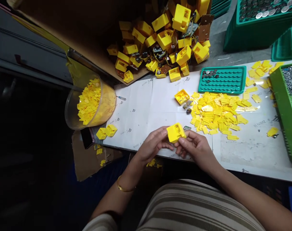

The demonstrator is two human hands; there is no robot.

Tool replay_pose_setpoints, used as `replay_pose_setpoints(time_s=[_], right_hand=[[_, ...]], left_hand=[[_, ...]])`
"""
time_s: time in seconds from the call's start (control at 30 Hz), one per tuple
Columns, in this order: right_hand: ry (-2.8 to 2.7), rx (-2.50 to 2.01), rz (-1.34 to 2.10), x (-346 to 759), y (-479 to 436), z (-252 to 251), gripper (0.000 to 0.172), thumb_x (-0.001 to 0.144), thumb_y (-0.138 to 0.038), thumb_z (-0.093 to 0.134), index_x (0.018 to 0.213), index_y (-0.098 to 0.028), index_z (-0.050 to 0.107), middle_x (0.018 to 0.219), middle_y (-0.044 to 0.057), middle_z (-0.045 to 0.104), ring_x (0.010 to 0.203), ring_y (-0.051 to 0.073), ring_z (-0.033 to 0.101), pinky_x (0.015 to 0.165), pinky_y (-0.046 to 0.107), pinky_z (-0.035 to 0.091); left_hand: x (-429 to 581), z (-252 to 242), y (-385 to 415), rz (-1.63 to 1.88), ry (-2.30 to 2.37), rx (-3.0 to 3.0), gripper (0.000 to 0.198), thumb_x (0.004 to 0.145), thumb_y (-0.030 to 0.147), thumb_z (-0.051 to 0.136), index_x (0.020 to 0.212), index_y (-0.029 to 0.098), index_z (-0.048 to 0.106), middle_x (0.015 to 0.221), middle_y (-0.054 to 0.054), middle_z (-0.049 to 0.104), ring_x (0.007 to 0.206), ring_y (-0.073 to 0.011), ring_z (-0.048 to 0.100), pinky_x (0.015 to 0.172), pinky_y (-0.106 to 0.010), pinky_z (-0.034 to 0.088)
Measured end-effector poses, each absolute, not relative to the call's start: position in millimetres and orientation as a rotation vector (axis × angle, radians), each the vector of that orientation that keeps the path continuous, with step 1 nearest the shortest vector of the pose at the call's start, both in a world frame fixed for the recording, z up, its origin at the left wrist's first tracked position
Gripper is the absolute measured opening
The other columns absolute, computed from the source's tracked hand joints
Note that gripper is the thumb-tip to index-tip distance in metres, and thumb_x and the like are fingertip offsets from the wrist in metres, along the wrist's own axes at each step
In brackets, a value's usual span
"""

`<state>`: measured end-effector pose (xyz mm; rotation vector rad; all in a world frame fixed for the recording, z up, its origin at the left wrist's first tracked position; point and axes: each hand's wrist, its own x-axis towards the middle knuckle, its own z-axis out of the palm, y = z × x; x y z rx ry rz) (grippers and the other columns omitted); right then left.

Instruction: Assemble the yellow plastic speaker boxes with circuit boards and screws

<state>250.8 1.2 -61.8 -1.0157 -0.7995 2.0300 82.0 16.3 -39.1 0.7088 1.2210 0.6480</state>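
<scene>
Between my two hands, just above the table's front edge, is a small yellow plastic housing [176, 132] with a cut-out in its upper face. My left hand [155, 142] grips its left side with the fingers. My right hand [196, 146] pinches its lower right corner between thumb and fingers. A small greenish part [187, 128] shows just behind my right hand; I cannot tell if it is joined to the housing. Farther back lies another yellow housing [181, 96], open side up, with a small circuit part [187, 104] and a dark round part [189, 111] beside it.
Flat yellow covers [215, 112] are heaped right of my hands, below a green tray [223, 89] of round cells. A cardboard box [88, 38] spills yellow housings [165, 40]. Left stands a clear tub [108, 104]; at right, a green basket [283, 118] of screws.
</scene>
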Motion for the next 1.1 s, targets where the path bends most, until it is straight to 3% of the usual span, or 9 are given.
replay_pose_setpoints(time_s=[0.13, 0.23, 0.3, 0.4, 0.57, 0.73, 0.9, 1.0, 1.1], right_hand=[[-1.167, -1.035, 1.909, 261.1, -9.2, -64.0, 0.020, 0.083, -0.040, 0.063, 0.081, -0.020, 0.061, 0.064, -0.002, 0.060, 0.056, 0.010, 0.055, 0.051, 0.022, 0.046], [-1.401, -1.218, 1.496, 280.8, -14.9, -68.3, 0.015, 0.086, -0.033, 0.058, 0.083, -0.019, 0.062, 0.067, 0.000, 0.059, 0.055, 0.010, 0.053, 0.048, 0.023, 0.044], [-1.522, -1.318, 1.177, 292.1, -14.6, -72.7, 0.020, 0.086, -0.028, 0.058, 0.102, -0.018, 0.061, 0.089, 0.006, 0.061, 0.062, 0.011, 0.056, 0.051, 0.024, 0.047], [-1.729, -1.279, 1.084, 297.4, -7.9, -77.9, 0.049, 0.084, -0.022, 0.057, 0.132, -0.018, 0.046, 0.129, 0.015, 0.049, 0.074, 0.012, 0.061, 0.063, 0.028, 0.054], [-1.965, -1.162, 0.941, 297.2, 4.6, -80.2, 0.022, 0.087, -0.012, 0.050, 0.103, -0.020, 0.063, 0.092, 0.004, 0.069, 0.083, 0.015, 0.064, 0.070, 0.027, 0.052], [-2.134, -1.212, 0.492, 317.1, -6.3, -89.1, 0.034, 0.087, -0.007, 0.046, 0.116, -0.018, 0.061, 0.109, 0.012, 0.064, 0.101, 0.022, 0.058, 0.084, 0.036, 0.051], [-2.284, -1.086, 0.686, 341.6, -20.8, -80.7, 0.055, 0.076, -0.007, 0.049, 0.130, -0.019, 0.050, 0.127, 0.011, 0.056, 0.123, 0.029, 0.045, 0.099, 0.052, 0.042], [-2.107, -1.197, 0.571, 346.4, -7.4, -67.8, 0.037, 0.083, -0.011, 0.049, 0.117, -0.022, 0.058, 0.110, 0.009, 0.063, 0.106, 0.024, 0.056, 0.091, 0.044, 0.048], [-2.252, -1.342, 0.524, 335.7, 16.8, -61.8, 0.031, 0.088, -0.014, 0.047, 0.115, -0.021, 0.061, 0.102, 0.010, 0.064, 0.089, 0.021, 0.060, 0.067, 0.032, 0.049]], left_hand=[[95.3, -44.5, 7.8, 0.631, 1.218, 0.582, 0.040, 0.072, 0.045, 0.069, 0.099, 0.016, 0.063, 0.093, -0.008, 0.069, 0.080, -0.0172, 0.063, 0.067, -0.026, 0.050], [96.1, -41.7, 6.9, 0.654, 1.155, 0.478, 0.039, 0.067, 0.042, 0.074, 0.095, 0.018, 0.063, 0.086, -0.006, 0.069, 0.074, -0.0160, 0.063, 0.067, -0.027, 0.049], [95.0, -38.6, 8.4, 0.635, 1.108, 0.460, 0.036, 0.067, 0.040, 0.073, 0.094, 0.018, 0.063, 0.081, -0.005, 0.068, 0.068, -0.0148, 0.062, 0.064, -0.027, 0.049], [96.5, -32.9, 13.6, 0.539, 0.997, 0.570, 0.031, 0.069, 0.037, 0.071, 0.093, 0.017, 0.064, 0.079, -0.005, 0.068, 0.067, -0.0150, 0.062, 0.064, -0.027, 0.048], [103.3, -27.4, 23.6, 0.483, 0.909, 1.153, 0.018, 0.076, 0.029, 0.065, 0.090, 0.018, 0.064, 0.090, -0.008, 0.069, 0.082, -0.0191, 0.065, 0.074, -0.033, 0.052], [99.7, -50.1, 18.1, 0.597, 0.922, 2.145, 0.013, 0.079, 0.011, 0.055, 0.078, 0.020, 0.065, 0.105, -0.009, 0.071, 0.114, -0.0237, 0.058, 0.095, -0.043, 0.048], [90.3, -68.6, 0.2, 0.687, 0.998, 2.217, 0.014, 0.076, 0.013, 0.057, 0.080, 0.024, 0.064, 0.103, -0.007, 0.072, 0.111, -0.0250, 0.060, 0.091, -0.046, 0.050], [88.8, -65.5, 3.3, 0.737, 1.245, 2.152, 0.022, 0.075, 0.017, 0.057, 0.096, 0.023, 0.062, 0.115, -0.010, 0.067, 0.113, -0.0268, 0.057, 0.095, -0.050, 0.046], [91.2, -59.4, 19.5, 0.453, 1.234, 2.199, 0.053, 0.074, 0.019, 0.056, 0.127, 0.018, 0.050, 0.137, -0.014, 0.052, 0.127, -0.0287, 0.045, 0.105, -0.051, 0.037]])
